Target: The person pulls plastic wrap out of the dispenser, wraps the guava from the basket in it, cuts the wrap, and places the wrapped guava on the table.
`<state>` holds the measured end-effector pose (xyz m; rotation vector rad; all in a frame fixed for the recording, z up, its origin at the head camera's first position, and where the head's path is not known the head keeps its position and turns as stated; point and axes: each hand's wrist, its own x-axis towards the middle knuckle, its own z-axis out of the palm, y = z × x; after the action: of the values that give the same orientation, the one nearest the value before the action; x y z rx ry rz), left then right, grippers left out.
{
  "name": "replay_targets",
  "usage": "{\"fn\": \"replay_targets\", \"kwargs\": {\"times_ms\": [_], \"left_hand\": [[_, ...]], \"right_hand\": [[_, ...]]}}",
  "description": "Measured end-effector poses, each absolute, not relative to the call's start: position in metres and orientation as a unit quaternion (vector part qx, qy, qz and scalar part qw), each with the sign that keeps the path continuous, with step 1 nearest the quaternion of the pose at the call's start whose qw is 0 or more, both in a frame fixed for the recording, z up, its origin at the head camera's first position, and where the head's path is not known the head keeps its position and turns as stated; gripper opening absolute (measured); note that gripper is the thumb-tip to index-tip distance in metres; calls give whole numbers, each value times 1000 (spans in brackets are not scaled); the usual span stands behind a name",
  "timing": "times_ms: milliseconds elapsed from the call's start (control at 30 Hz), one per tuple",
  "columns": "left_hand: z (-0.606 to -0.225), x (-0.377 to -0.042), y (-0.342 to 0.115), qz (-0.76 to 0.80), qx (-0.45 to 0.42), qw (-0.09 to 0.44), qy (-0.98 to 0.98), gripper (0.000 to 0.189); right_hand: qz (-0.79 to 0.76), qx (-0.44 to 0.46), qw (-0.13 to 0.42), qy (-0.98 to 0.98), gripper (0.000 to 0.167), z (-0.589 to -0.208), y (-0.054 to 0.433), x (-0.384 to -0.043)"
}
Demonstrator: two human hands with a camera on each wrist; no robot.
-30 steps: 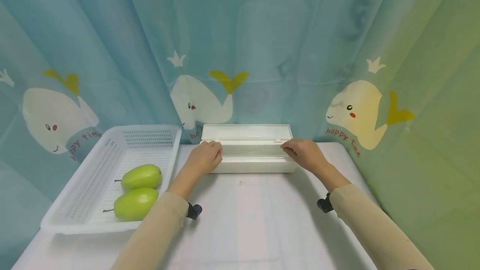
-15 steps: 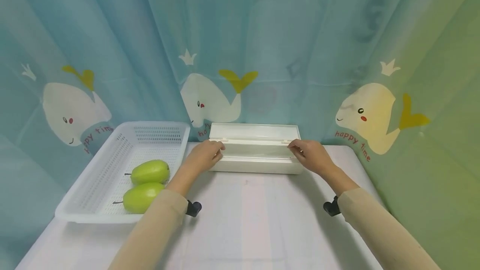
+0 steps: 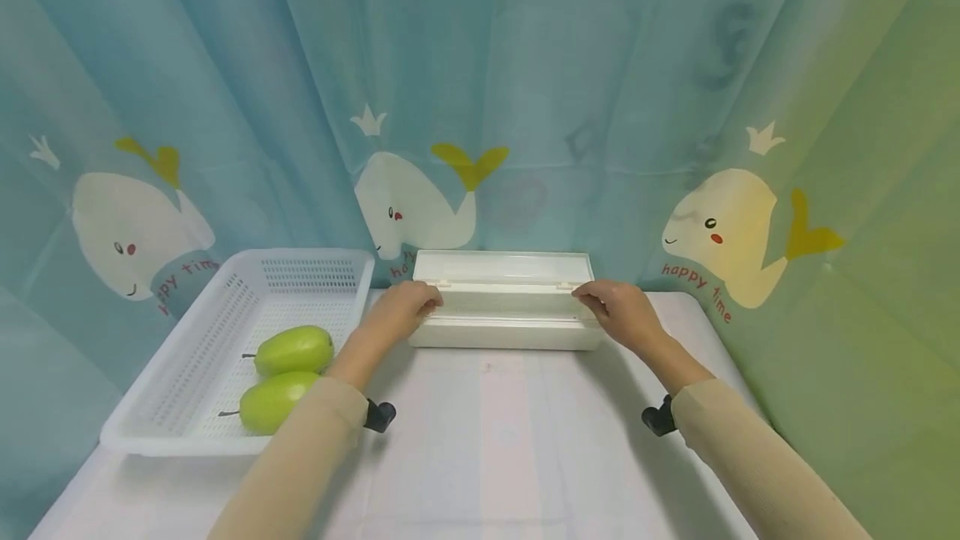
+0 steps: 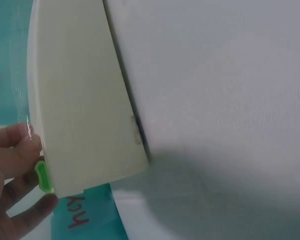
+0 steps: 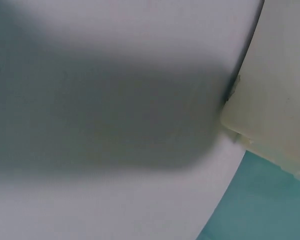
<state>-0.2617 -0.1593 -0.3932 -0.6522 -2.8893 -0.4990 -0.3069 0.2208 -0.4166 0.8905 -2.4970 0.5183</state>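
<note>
Green tab (image 4: 43, 177) — left-wrist view only; left grip (image 3: 401, 307) pinches film (image 4: 21, 82), right grip (image 3: 621, 312) unclear.

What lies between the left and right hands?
In the head view, the middle of the open white film dispenser lies between the left hand and the right hand.

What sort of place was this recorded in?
Probably a curtained-off tabletop workspace, perhaps set up for filming: a whale-print curtain hangs behind a pale-covered table that bears an open white box.
</note>
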Motion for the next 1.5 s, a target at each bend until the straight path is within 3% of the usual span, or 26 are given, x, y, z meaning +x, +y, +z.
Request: {"fn": "replay_targets", "kwargs": {"times_ms": [300,833,1500], "left_hand": [[-389,-263,-159,-179,-228,63,-955,28],[-384,-263,-173,-194,-215,59,-955,37],[-383,-265,-171,-294,-186,134,-928,20]], "right_hand": [[207,311,234,-898,9,-416,223,-307],[277,292,176,-898,9,-412,211,-308],[306,262,187,-896,10,-401,221,-299]]}}
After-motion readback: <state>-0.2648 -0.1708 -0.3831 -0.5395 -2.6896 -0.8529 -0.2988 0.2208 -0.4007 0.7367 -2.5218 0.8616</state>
